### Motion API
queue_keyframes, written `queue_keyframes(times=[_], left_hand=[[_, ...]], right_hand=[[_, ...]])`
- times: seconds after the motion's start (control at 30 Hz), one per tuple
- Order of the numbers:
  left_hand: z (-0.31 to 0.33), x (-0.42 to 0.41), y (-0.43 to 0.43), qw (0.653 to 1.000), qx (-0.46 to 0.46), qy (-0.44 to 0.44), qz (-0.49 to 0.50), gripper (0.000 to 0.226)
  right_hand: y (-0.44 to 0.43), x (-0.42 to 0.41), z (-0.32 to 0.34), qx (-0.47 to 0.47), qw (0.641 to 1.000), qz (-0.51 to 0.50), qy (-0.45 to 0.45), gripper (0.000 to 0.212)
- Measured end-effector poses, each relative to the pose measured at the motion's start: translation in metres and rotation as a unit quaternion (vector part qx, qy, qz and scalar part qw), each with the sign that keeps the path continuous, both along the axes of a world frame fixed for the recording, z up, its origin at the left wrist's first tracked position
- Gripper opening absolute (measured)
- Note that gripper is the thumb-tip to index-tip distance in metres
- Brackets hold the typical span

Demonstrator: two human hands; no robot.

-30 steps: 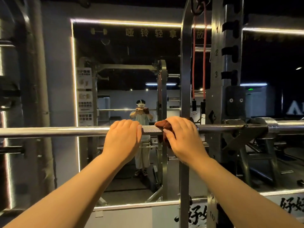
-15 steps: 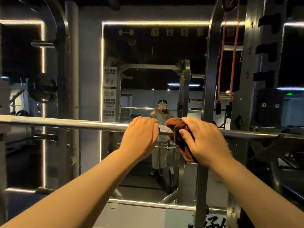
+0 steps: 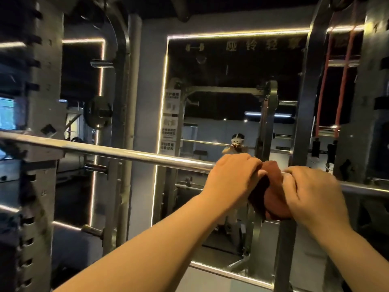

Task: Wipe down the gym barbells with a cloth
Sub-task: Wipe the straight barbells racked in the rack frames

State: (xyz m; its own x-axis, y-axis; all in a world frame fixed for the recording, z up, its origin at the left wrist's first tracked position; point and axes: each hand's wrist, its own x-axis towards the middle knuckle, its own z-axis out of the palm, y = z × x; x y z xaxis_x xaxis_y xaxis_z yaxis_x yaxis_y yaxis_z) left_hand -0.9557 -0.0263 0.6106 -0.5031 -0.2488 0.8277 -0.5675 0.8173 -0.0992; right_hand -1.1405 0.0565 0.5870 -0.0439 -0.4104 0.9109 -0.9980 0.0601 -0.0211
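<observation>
Room: dim gym with a grey wall (image 3: 145,102) ahead and a dark ceiling.
Mirror: a large wall mirror (image 3: 231,70) framed by glowing light strips (image 3: 164,102), with pale Chinese characters along its top. It reflects the rack and a person (image 3: 237,142) standing at the bar.
Power rack: grey steel power rack (image 3: 45,81) with notched uprights at the far left and far right, and more posts between.
Barbell: the bare steel barbell (image 3: 126,153) crosses the whole view from the left upright to the right edge, sloping down to the right in the frame. Its surface is shiny and catches the light.
Weight plate: a dark weight plate (image 3: 97,112) hangs on a peg behind the bar, left of the mirror.
Resistance bands: red resistance bands (image 3: 343,81) hang from the upper right.
Posters: small posters (image 3: 170,123) sit at the mirror's left edge, their print too small to read.
Cloth: the rust-brown cloth (image 3: 273,186) is bunched over the barbell right of centre, drooping below it between the hands.
Left hand: the left hand (image 3: 231,178) has its fingers curled over the barbell and touches the cloth.
Right hand: the right hand (image 3: 313,197) grips the cloth against the bar.
</observation>
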Motion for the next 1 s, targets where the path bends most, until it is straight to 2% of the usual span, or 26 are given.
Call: queue_keyframes(times=[0.1,0.17,0.27,0.33,0.43,0.47,0.6,0.73,0.8,0.87,1.0], left_hand=[[-0.010,0.023,-0.003,0.999,-0.015,0.045,-0.006,0.034],[-0.022,0.045,-0.015,0.992,-0.024,0.123,0.023,0.032],[-0.018,0.051,-0.017,0.969,0.070,0.218,0.089,0.021],[-0.003,0.028,-0.005,0.969,0.092,0.186,0.131,0.029],[-0.004,0.001,0.011,0.982,0.032,0.085,0.167,0.054],[-0.009,0.002,0.008,0.984,0.004,0.069,0.166,0.054],[-0.022,0.045,-0.021,0.992,-0.039,0.089,0.084,0.037],[-0.024,0.083,-0.049,0.961,0.016,0.241,0.133,0.036],[-0.018,0.073,-0.046,0.950,0.057,0.264,0.156,0.039],[-0.014,0.057,-0.036,0.959,0.064,0.246,0.124,0.036],[-0.025,0.061,-0.036,0.992,-0.033,0.119,0.026,0.034]], right_hand=[[-0.001,-0.002,-0.001,-0.011,1.000,-0.007,0.010,0.043],[-0.002,-0.003,-0.001,-0.018,1.000,-0.007,0.015,0.043],[-0.002,0.006,0.001,-0.014,0.999,-0.034,0.010,0.041],[-0.005,0.024,0.007,0.013,0.998,-0.064,0.020,0.039],[-0.017,0.052,0.009,0.065,0.997,-0.047,0.024,0.030],[-0.021,0.055,0.009,0.064,0.997,-0.040,0.020,0.029],[-0.026,0.043,0.000,0.001,0.998,-0.030,0.061,0.036],[-0.025,0.059,0.006,0.013,0.998,-0.052,0.040,0.041],[-0.030,0.083,0.011,0.056,0.994,-0.078,0.060,0.040],[-0.039,0.103,0.012,0.075,0.991,-0.078,0.080,0.036],[-0.053,0.111,0.007,0.024,0.995,-0.076,0.055,0.043]])
